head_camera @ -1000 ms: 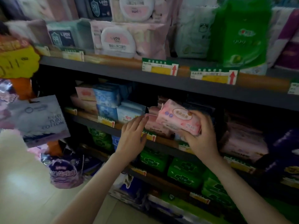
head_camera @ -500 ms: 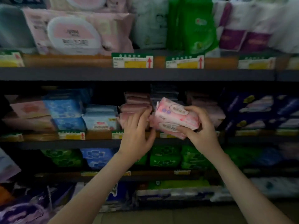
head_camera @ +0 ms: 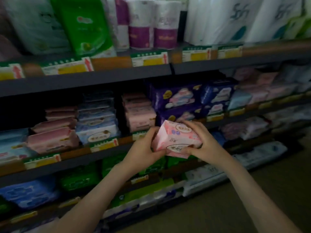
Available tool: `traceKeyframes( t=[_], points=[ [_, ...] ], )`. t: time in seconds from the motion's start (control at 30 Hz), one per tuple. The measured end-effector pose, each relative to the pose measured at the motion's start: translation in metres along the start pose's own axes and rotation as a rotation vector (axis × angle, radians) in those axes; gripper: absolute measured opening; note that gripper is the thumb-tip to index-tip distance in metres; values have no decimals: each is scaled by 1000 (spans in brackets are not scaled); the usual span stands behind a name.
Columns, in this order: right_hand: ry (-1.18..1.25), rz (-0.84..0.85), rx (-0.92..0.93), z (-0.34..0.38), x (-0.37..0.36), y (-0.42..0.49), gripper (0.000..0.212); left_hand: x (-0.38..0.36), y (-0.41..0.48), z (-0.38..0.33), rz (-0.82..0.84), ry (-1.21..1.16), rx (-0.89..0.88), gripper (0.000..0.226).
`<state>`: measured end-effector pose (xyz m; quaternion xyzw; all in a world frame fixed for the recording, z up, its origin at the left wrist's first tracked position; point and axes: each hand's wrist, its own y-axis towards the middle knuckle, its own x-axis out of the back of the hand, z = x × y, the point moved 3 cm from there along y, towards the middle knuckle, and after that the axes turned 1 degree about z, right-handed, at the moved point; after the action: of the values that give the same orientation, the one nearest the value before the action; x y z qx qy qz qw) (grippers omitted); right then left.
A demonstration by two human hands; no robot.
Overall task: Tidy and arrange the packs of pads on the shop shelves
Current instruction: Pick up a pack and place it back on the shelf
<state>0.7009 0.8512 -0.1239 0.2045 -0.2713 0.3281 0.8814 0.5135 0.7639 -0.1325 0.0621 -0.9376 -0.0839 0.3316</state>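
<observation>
Two stacked pink packs of pads (head_camera: 176,140) are held in front of the middle shelf (head_camera: 75,158). My left hand (head_camera: 144,147) grips their left end, fingers curled round it. My right hand (head_camera: 200,140) grips the right end, fingers over the top and thumb below. Behind them on the shelf stands a pile of pink packs (head_camera: 139,113). To its right are purple packs (head_camera: 176,98), to its left white-blue packs (head_camera: 97,120) and more pink packs (head_camera: 53,132).
The top shelf holds a green bag (head_camera: 84,26), toilet rolls (head_camera: 151,24) and white tissue packs (head_camera: 235,19). Price tags (head_camera: 149,58) line the shelf edges. Green packs (head_camera: 79,179) and blue packs (head_camera: 28,194) fill the lower shelves. Floor (head_camera: 235,207) lies at the lower right.
My left hand has come onto the pink packs and now grips their left end. The view has swung right along the shelves, and the packs now sit lower, in front of the purple packs.
</observation>
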Motion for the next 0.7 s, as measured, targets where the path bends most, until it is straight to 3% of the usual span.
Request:
traceKeyframes(
  t=[0.17, 0.4, 0.7],
  points=[
    [-233, -60, -44, -62, 97, -29, 75, -92, 63, -54, 13, 113, -94, 71],
    [-128, -436, -111, -164, 226, -68, 66, -207, 151, -131, -89, 239, -256, 67],
    [-111, -837, -270, -275, 356, -67, 69, -303, 281, -162, -142, 419, -388, 54]
  ],
)
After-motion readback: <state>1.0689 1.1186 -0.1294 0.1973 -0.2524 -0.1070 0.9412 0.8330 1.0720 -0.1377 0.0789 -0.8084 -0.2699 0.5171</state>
